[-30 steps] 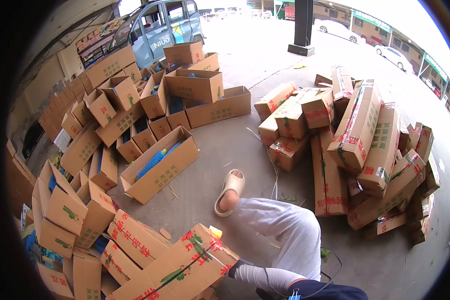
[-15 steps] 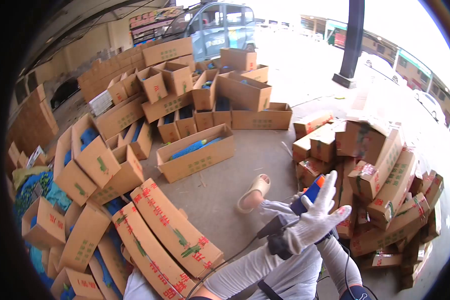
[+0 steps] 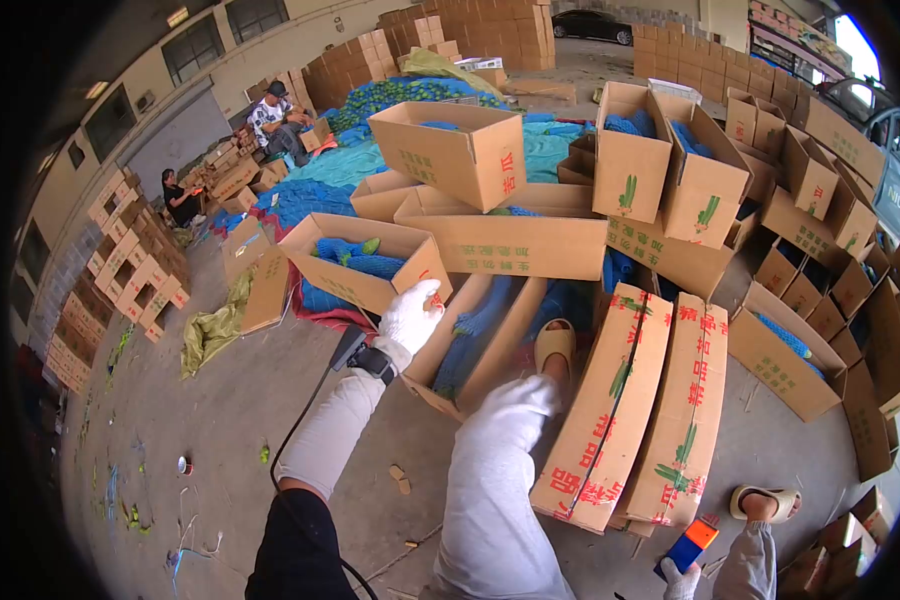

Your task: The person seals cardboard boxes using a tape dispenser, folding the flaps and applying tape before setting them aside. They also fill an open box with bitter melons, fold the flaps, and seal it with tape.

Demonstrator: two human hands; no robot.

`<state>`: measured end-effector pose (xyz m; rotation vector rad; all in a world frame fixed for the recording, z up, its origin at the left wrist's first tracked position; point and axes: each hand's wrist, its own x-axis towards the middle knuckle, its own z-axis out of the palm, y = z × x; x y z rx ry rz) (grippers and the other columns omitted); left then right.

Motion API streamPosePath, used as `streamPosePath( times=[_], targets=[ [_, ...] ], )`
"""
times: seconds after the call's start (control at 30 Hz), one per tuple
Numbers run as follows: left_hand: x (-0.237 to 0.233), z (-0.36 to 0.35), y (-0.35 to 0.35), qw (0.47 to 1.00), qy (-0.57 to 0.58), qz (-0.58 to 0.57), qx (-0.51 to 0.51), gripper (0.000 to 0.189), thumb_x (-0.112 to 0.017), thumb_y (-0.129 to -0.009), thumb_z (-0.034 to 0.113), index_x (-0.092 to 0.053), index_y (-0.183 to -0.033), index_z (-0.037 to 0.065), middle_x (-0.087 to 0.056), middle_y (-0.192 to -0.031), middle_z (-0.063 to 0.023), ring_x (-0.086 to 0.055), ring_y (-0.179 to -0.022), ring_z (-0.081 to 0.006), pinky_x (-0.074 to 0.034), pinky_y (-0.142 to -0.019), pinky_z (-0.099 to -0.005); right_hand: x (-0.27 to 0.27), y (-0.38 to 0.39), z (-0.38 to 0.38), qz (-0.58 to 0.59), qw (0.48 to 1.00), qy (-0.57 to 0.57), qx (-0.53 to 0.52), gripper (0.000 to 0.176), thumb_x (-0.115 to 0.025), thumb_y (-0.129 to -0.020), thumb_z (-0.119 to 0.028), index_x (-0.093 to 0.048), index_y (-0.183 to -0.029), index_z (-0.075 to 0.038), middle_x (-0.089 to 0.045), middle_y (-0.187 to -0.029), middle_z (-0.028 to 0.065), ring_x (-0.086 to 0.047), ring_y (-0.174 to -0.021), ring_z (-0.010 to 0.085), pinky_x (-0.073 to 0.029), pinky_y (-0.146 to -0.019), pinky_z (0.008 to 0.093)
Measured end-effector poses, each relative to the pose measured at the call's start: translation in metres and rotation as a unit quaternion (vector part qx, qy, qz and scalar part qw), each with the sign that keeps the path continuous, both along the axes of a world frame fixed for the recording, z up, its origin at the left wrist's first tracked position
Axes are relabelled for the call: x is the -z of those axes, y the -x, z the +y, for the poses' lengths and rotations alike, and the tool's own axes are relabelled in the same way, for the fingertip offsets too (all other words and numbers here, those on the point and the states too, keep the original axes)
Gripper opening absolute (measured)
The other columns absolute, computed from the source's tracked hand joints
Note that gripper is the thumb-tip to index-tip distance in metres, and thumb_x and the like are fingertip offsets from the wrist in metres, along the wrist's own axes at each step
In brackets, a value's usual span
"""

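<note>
My left hand point(image 3: 410, 318), in a white glove with a black watch at the wrist, is closed on the near end of an open cardboard box point(image 3: 332, 280). Green produce in blue mesh sleeves point(image 3: 362, 258) fills part of that box. Directly beside it stands a long open box point(image 3: 454, 398) with more blue mesh inside. Low at the right, my gloved right hand point(image 3: 681, 581) grips a blue-and-orange handheld tool point(image 3: 692, 545), whose exact kind I cannot tell. Between the hands lie two closed long boxes point(image 3: 606, 405) with red print, side by side.
More open boxes point(image 3: 670, 160) are stacked ahead and to the right. Behind them spreads a blue tarp point(image 3: 315, 200) with produce. Two people point(image 3: 280, 125) sit among boxes at the back left. My slippered feet point(image 3: 555, 345) are among the boxes, and scraps litter the floor.
My view has swung left. My left hand, spread open beside the right one before, has moved to the open box and closed on its end. The tool stays in my right hand.
</note>
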<state>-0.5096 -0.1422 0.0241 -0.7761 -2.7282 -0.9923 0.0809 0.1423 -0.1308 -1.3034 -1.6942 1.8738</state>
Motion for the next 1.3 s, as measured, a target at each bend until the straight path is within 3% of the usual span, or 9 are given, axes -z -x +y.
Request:
streamPosePath(
  times=[0.13,0.23,0.3,0.37,0.5,0.87,1.03,1.2,1.3],
  targets=[
    [0.002,-0.078,0.096,0.926,0.315,0.202,-0.050,0.070,-0.072,-0.073,0.007,-0.048,-0.138,0.015,-0.051,-0.143,-0.0099,-0.040,-0.138,-0.0302,-0.029,-0.115,-0.0432,-0.013,0.041,-0.012,-0.002,0.999,-0.006,0.050,0.035,-0.075,-0.085,-0.013,-0.061,-0.114,0.000,-0.065,-0.097,0.0041,-0.062,-0.082,0.0139,-0.052,-0.075,0.0297],
    [0.004,-0.095,0.168,0.873,0.484,0.036,-0.048,0.048,-0.080,-0.069,0.022,-0.067,-0.115,0.018,-0.066,-0.123,-0.0078,-0.057,-0.122,-0.0281,-0.039,-0.108,-0.0428,-0.005,0.039,-0.012,-0.005,0.999,0.004,0.049,0.045,-0.074,-0.084,-0.008,-0.055,-0.124,0.001,-0.064,-0.097,0.0047,-0.062,-0.080,0.0148,-0.054,-0.073,0.0273],
    [0.012,-0.078,0.192,0.866,0.499,0.018,-0.011,0.041,-0.084,-0.063,0.040,-0.074,-0.096,0.017,-0.072,-0.100,-0.0070,-0.067,-0.099,-0.0308,-0.052,-0.087,-0.0453,-0.003,0.034,-0.014,-0.062,0.996,-0.049,0.052,0.044,-0.069,-0.091,-0.014,-0.052,-0.129,0.001,-0.063,-0.109,0.0091,-0.062,-0.095,0.0177,-0.053,-0.085,0.0321],
    [0.011,-0.077,0.196,0.892,0.438,0.076,0.078,0.038,-0.083,-0.065,0.035,-0.072,-0.094,0.014,-0.070,-0.097,-0.0104,-0.066,-0.097,-0.0341,-0.052,-0.083,-0.0459,0.013,0.043,-0.010,0.031,0.986,-0.108,0.126,0.027,-0.071,-0.078,-0.009,-0.063,-0.103,-0.001,-0.066,-0.081,0.0038,-0.064,-0.070,0.0154,-0.053,-0.067,0.0285],
    [-0.031,-0.053,0.185,0.923,0.350,0.081,0.140,0.032,-0.086,-0.062,0.023,-0.071,-0.086,0.009,-0.070,-0.091,-0.0143,-0.066,-0.090,-0.0353,-0.052,-0.080,-0.0440,-0.021,0.068,-0.007,0.003,0.973,-0.056,0.225,0.011,-0.068,-0.082,-0.013,-0.068,-0.085,-0.002,-0.065,-0.074,0.0009,-0.060,-0.065,0.0101,-0.048,-0.063,0.0245],
    [-0.172,0.164,-0.099,0.811,0.167,0.181,0.531,0.031,-0.072,-0.082,0.032,-0.067,-0.090,0.003,-0.068,-0.083,-0.0177,-0.067,-0.078,-0.0355,-0.054,-0.070,-0.0415,-0.029,0.066,0.004,-0.173,0.966,-0.086,0.173,0.021,-0.072,-0.078,-0.022,-0.070,-0.082,-0.001,-0.068,-0.071,0.0041,-0.065,-0.063,0.0153,-0.051,-0.062,0.0288],
    [-0.110,0.293,-0.280,0.680,0.150,0.193,0.692,0.029,-0.064,-0.084,0.031,-0.063,-0.100,0.006,-0.068,-0.090,-0.0142,-0.068,-0.088,-0.0332,-0.053,-0.077,-0.0434,-0.011,0.051,0.006,0.028,0.972,-0.049,0.228,0.021,-0.072,-0.082,-0.020,-0.069,-0.092,-0.002,-0.069,-0.077,0.0035,-0.065,-0.069,0.0138,-0.050,-0.066,0.0288],
    [-0.020,0.334,-0.381,0.736,0.148,0.152,0.642,0.018,-0.059,-0.086,0.018,-0.060,-0.103,0.011,-0.066,-0.085,-0.0102,-0.069,-0.083,-0.0287,-0.055,-0.065,-0.0410,-0.043,-0.011,0.047,0.128,0.919,-0.093,0.360,0.025,-0.070,-0.088,-0.020,-0.066,-0.100,0.002,-0.068,-0.082,0.0055,-0.065,-0.071,0.0138,-0.053,-0.069,0.0273],
    [-0.045,0.285,-0.370,0.729,0.164,0.210,0.631,0.030,-0.061,-0.087,0.023,-0.056,-0.114,0.011,-0.059,-0.084,-0.0070,-0.066,-0.077,-0.0225,-0.055,-0.062,-0.0352,-0.059,-0.043,0.070,0.172,0.926,-0.093,0.324,0.029,-0.069,-0.090,-0.023,-0.064,-0.104,0.002,-0.068,-0.084,0.0069,-0.066,-0.072,0.0158,-0.053,-0.068,0.0282]
  ],
)
